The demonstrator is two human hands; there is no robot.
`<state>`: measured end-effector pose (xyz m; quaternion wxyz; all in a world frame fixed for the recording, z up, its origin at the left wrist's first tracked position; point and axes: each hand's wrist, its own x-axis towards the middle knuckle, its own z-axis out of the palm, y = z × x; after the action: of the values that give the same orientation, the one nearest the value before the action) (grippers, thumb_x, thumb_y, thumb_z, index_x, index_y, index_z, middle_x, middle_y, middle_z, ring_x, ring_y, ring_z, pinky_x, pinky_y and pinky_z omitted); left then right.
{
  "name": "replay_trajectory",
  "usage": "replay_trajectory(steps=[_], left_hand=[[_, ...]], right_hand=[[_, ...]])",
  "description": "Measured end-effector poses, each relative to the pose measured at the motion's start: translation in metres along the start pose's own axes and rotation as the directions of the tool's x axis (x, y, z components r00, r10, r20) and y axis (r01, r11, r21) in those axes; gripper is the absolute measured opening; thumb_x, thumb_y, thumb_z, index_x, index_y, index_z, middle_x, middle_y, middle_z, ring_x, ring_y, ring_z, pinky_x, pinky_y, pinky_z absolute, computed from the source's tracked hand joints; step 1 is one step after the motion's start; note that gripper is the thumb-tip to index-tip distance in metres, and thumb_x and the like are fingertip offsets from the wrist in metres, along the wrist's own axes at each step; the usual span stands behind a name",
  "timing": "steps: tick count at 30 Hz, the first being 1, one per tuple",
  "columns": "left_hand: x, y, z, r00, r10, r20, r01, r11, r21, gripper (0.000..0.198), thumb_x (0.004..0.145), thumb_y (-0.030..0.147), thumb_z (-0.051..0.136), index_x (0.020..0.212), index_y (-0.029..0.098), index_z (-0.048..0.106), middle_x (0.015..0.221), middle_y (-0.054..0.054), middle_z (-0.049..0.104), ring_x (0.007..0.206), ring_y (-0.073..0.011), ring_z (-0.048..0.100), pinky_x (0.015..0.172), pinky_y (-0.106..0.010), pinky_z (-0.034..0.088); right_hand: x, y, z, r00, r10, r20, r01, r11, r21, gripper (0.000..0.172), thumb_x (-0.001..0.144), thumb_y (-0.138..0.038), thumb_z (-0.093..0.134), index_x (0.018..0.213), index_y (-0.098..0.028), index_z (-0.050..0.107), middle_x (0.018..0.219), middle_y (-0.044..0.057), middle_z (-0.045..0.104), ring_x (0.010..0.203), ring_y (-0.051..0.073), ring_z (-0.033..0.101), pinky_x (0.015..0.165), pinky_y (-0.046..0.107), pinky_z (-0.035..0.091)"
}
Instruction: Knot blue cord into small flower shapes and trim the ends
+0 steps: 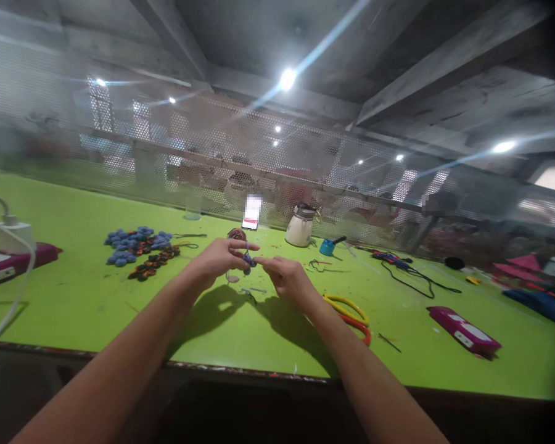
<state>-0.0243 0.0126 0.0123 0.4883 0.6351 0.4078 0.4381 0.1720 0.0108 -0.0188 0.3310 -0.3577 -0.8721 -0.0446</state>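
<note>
Both of my hands meet above the middle of the green table (74, 296). My left hand (219, 258) and my right hand (284, 276) pinch a small blue cord piece (248, 259) between their fingertips. A thin strand of it runs up past my left fingers. Just behind my hands lies a small coil of dark cord (235, 234). A few short cord offcuts (254, 290) lie on the table under my hands.
A heap of blue knotted pieces (132, 243) and dark orange ones (152, 262) lies at the left. Yellow and red-handled scissors (351, 314) sit by my right forearm. A phone (251, 213), a white kettle (300, 227), black cables (411, 277) and magenta boxes (465, 332) stand around. A mesh screen (213, 154) closes the far edge.
</note>
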Motion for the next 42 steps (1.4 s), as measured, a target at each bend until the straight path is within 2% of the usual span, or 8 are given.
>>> replay_trajectory(steps=[5, 10, 16, 21, 27, 38, 40, 42], left_hand=[[-0.001, 0.003, -0.002, 1.000, -0.030, -0.001, 0.030, 0.999, 0.011, 0.032, 0.057, 0.006, 0.065, 0.088, 0.012, 0.072, 0.068, -0.005, 0.068, 0.068, -0.0179, 0.059, 0.071, -0.033, 0.042], [-0.002, 0.002, -0.003, 0.997, -0.073, 0.040, 0.076, 0.995, -0.066, 0.020, 0.057, 0.004, 0.061, 0.073, 0.013, 0.068, 0.065, -0.004, 0.064, 0.062, -0.0158, 0.056, 0.066, -0.032, 0.042], [-0.001, -0.001, -0.001, 0.995, -0.056, 0.085, 0.070, 0.984, -0.166, 0.016, 0.054, 0.001, 0.061, 0.062, 0.013, 0.056, 0.058, 0.000, 0.056, 0.055, -0.0112, 0.051, 0.058, -0.027, 0.037], [-0.001, -0.001, 0.003, 0.995, 0.012, 0.101, 0.010, 0.976, -0.219, 0.045, 0.055, 0.000, 0.062, 0.099, 0.010, 0.060, 0.071, -0.001, 0.058, 0.065, -0.0131, 0.054, 0.063, -0.029, 0.036], [0.000, -0.002, 0.005, 0.990, 0.115, 0.083, -0.100, 0.980, -0.171, 0.078, 0.058, 0.000, 0.064, 0.133, 0.009, 0.043, 0.072, 0.002, 0.054, 0.069, -0.0133, 0.051, 0.066, -0.030, 0.037], [-0.003, 0.004, 0.002, 0.993, 0.099, 0.062, -0.089, 0.984, -0.154, 0.075, 0.059, 0.009, 0.058, 0.133, 0.011, 0.044, 0.081, -0.003, 0.057, 0.067, -0.0134, 0.052, 0.057, -0.027, 0.036], [-0.001, 0.004, -0.003, 0.997, 0.076, 0.017, -0.072, 0.987, -0.147, 0.066, 0.064, 0.014, 0.053, 0.129, 0.013, 0.050, 0.087, -0.007, 0.061, 0.068, -0.0143, 0.054, 0.055, -0.026, 0.035], [0.004, 0.002, -0.009, 0.990, 0.067, -0.123, -0.062, 0.997, 0.043, 0.058, 0.065, 0.018, 0.053, 0.123, 0.014, 0.056, 0.086, -0.008, 0.065, 0.067, -0.0157, 0.055, 0.054, -0.026, 0.034]], right_hand=[[0.000, -0.008, -0.013, 0.993, 0.010, 0.118, 0.012, 0.984, -0.179, 0.041, 0.087, -0.010, 0.046, 0.123, -0.024, 0.061, 0.080, 0.007, 0.066, 0.064, 0.014, 0.054, 0.061, 0.024, 0.035], [0.000, -0.010, -0.018, 0.993, 0.013, 0.116, -0.032, 0.985, 0.167, 0.035, 0.085, -0.012, 0.049, 0.114, -0.018, 0.067, 0.082, 0.007, 0.069, 0.064, 0.012, 0.053, 0.060, 0.022, 0.037], [0.000, -0.008, -0.011, 0.980, 0.149, 0.130, -0.194, 0.856, 0.479, 0.034, 0.083, -0.021, 0.052, 0.113, -0.014, 0.068, 0.054, -0.003, 0.051, 0.044, 0.006, 0.031, 0.045, 0.019, 0.027], [0.002, -0.008, -0.009, 0.967, 0.218, 0.134, -0.255, 0.779, 0.572, 0.036, 0.081, -0.025, 0.055, 0.111, -0.010, 0.068, 0.044, -0.006, 0.040, 0.040, 0.006, 0.032, 0.041, 0.020, 0.027], [0.002, -0.009, -0.009, 0.949, 0.272, 0.159, -0.308, 0.689, 0.657, 0.040, 0.079, -0.027, 0.058, 0.114, -0.009, 0.066, 0.044, -0.007, 0.042, 0.036, 0.005, 0.035, 0.039, 0.020, 0.031], [0.001, -0.003, -0.011, 0.957, 0.229, 0.177, -0.284, 0.625, 0.727, 0.036, 0.080, -0.024, 0.057, 0.113, -0.014, 0.067, 0.044, -0.009, 0.036, 0.036, 0.004, 0.035, 0.039, 0.019, 0.033], [0.000, -0.003, -0.015, 0.955, 0.220, 0.200, -0.292, 0.578, 0.762, 0.035, 0.079, -0.022, 0.059, 0.112, -0.015, 0.068, 0.045, -0.008, 0.035, 0.037, 0.004, 0.034, 0.039, 0.020, 0.033], [-0.001, -0.002, -0.020, 0.953, 0.192, 0.236, -0.302, 0.520, 0.799, 0.035, 0.077, -0.021, 0.062, 0.111, -0.016, 0.069, 0.046, -0.008, 0.035, 0.038, 0.004, 0.033, 0.039, 0.020, 0.033]])
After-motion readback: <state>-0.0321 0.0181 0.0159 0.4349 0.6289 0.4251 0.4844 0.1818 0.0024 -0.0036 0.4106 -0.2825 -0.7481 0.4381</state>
